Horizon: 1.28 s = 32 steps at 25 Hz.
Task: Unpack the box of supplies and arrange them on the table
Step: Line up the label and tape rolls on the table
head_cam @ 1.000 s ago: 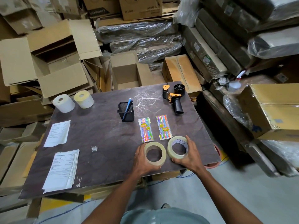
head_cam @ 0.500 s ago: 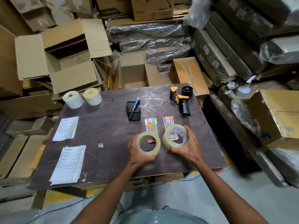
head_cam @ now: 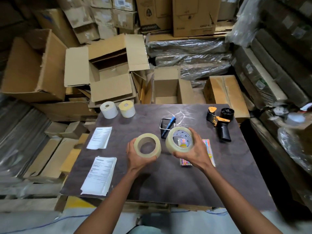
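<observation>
My left grip (head_cam: 137,159) curls round one clear tape roll (head_cam: 147,147) and my right grip (head_cam: 192,155) round another tape roll (head_cam: 179,139), both lifted off the table (head_cam: 168,181) and close together, not touching. Taking the mesh pen cup (head_cam: 166,126) as landmark: both rolls hang just nearer me than it, the right one overlapping it. The pen packets (head_cam: 208,152) lie right of it under my right wrist. The tape gun (head_cam: 219,123) sits far right near the table edge, two label rolls (head_cam: 118,109) far left at the back edge, paper stacks (head_cam: 99,176) along the left edge. Bare tabletop lies nearest me.
</observation>
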Available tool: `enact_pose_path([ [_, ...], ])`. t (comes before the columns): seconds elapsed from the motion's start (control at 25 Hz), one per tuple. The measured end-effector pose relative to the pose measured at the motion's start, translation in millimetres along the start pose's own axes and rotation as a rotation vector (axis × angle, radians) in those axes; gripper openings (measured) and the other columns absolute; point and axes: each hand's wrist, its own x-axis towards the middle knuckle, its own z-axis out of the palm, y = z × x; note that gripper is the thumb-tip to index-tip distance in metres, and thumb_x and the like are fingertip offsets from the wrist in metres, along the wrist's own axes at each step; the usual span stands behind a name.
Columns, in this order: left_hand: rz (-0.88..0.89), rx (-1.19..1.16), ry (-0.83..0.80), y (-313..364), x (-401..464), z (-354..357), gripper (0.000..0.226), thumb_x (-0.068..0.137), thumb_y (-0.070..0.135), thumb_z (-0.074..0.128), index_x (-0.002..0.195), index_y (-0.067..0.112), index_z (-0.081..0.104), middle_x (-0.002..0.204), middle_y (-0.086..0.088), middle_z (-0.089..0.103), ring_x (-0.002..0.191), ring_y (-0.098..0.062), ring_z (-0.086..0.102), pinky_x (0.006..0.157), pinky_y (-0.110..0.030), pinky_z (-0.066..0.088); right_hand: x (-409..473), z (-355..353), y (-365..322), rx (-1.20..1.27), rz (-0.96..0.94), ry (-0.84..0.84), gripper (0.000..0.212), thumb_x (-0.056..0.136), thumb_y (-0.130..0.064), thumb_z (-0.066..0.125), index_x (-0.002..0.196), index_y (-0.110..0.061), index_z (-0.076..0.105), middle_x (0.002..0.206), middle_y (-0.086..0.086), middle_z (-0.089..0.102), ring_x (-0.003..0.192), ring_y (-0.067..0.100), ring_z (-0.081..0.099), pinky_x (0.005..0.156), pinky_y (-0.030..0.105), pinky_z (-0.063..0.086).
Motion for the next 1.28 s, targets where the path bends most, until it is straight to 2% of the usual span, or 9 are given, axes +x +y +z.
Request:
enact_pose_path([
  [0.12,-0.017,0.015,-0.011,0,30,-13,0.098,0.033,0.045,0.093,0.121,0.033,0.053,0.117,0.013,0.053,0.108,-0.013,0.057,0.092,-0.042,0.053,19,24,-18,0.006,-0.019,0.008,0.091,0.043,-0.039,0.094,0.122,-0.044,0.051,0.116,-0.022,0.061,0.108,0.000,0.059,0.091,0.027,0.050],
  [0.24,-0.042,0.059,-0.018,6,68,-19,0.103,0.030,0.058,0.085,0.124,0.031,0.053,0.120,0.013,0.056,0.114,-0.013,0.055,0.091,-0.037,0.048,47,43,-33,-0.012,-0.025,0.006,0.091,0.047,-0.038,0.093,0.128,-0.039,0.051,0.118,-0.019,0.060,0.108,-0.001,0.058,0.089,0.019,0.047],
  [0.36,-0.042,0.149,-0.041,6,110,-21,0.107,0.031,0.067,0.076,0.128,0.030,0.052,0.123,0.011,0.058,0.119,-0.017,0.049,0.092,-0.037,0.035,79,62,-44,-0.037,-0.058,0.010,0.095,0.047,-0.041,0.092,0.131,-0.034,0.050,0.122,-0.014,0.058,0.113,0.006,0.055,0.094,0.027,0.047],
  [0.56,-0.078,0.143,-0.083,0,184,-9,0.106,0.034,0.062,0.083,0.129,0.031,0.048,0.125,0.008,0.058,0.122,-0.021,0.047,0.102,-0.044,0.038,142,90,-52,-0.098,-0.060,0.049,0.098,0.045,-0.041,0.093,0.131,-0.036,0.046,0.123,-0.010,0.047,0.117,0.005,0.046,0.097,0.024,0.044],
  [0.76,-0.122,0.083,-0.081,-9,232,19,0.109,0.032,0.060,0.084,0.130,0.028,0.047,0.123,0.006,0.056,0.118,-0.020,0.052,0.099,-0.039,0.048,210,100,-41,-0.154,-0.017,-0.019,0.103,0.046,-0.037,0.096,0.133,-0.032,0.040,0.119,-0.007,0.041,0.112,0.007,0.043,0.087,0.008,0.035],
  [0.88,-0.165,0.067,-0.109,-15,247,43,0.109,0.035,0.054,0.087,0.131,0.027,0.045,0.123,0.006,0.052,0.115,-0.015,0.047,0.094,-0.027,0.041,250,96,-19,-0.200,0.025,-0.058,0.112,0.047,-0.037,0.097,0.141,-0.025,0.037,0.124,-0.003,0.039,0.114,0.011,0.043,0.095,0.020,0.039],
  [1.04,-0.211,0.102,-0.083,-30,257,69,0.106,0.034,0.062,0.086,0.127,0.032,0.044,0.120,0.008,0.054,0.116,-0.017,0.052,0.097,-0.033,0.046,292,90,11,-0.247,0.050,-0.128,0.110,0.046,-0.037,0.098,0.138,-0.024,0.039,0.123,0.000,0.040,0.113,0.016,0.046,0.098,0.026,0.042],
  [1.2,-0.269,0.154,-0.058,-42,268,97,0.106,0.034,0.066,0.083,0.127,0.028,0.047,0.123,0.005,0.056,0.119,-0.024,0.051,0.093,-0.029,0.038,322,89,42,-0.275,0.038,-0.208,0.107,0.043,-0.045,0.095,0.134,-0.024,0.042,0.121,-0.004,0.041,0.111,0.013,0.047,0.098,0.030,0.047],
  [1.28,-0.285,0.164,-0.027,-45,272,107,0.106,0.034,0.065,0.082,0.127,0.026,0.048,0.123,0.004,0.057,0.119,-0.025,0.050,0.094,-0.031,0.040,329,93,58,-0.291,0.036,-0.248,0.109,0.041,-0.052,0.093,0.134,-0.026,0.042,0.123,-0.005,0.043,0.111,0.011,0.046,0.098,0.033,0.048],
])
